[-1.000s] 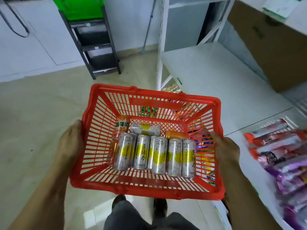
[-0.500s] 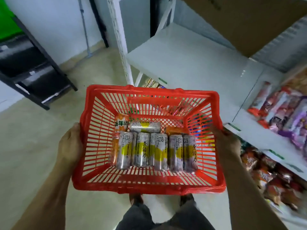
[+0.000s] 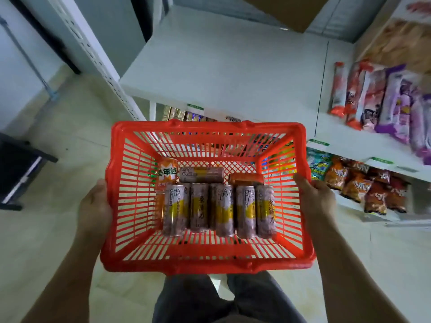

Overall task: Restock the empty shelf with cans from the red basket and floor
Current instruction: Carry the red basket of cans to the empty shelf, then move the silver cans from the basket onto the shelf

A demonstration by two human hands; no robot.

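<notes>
I carry a red plastic basket [image 3: 130, 262] in front of me. My left hand [image 3: 94, 207] grips its left side and my right hand [image 3: 314, 200] grips its right side. Inside lie several silver and yellow cans [image 3: 219, 209] side by side, with one more silver can [image 3: 200, 174] across them. An orange can [image 3: 166, 173] stands at the back left and another orange can [image 3: 246, 178] lies at the back right. Just beyond the basket is the bare white shelf [image 3: 233, 73].
Snack packets [image 3: 382, 101] lie on the shelf to the right. Chip bags [image 3: 359, 183] fill the lower shelf at the right. A white upright post [image 3: 98, 59] stands at the shelf's left end. A cardboard box [image 3: 289, 10] sits at the shelf's back. A dark step stool [image 3: 16, 169] stands left.
I have turned right and stepped toward the shelf with the basket. The bare shelf now lies straight ahead and the snack packets are closer. Both hands keep the same hold.
</notes>
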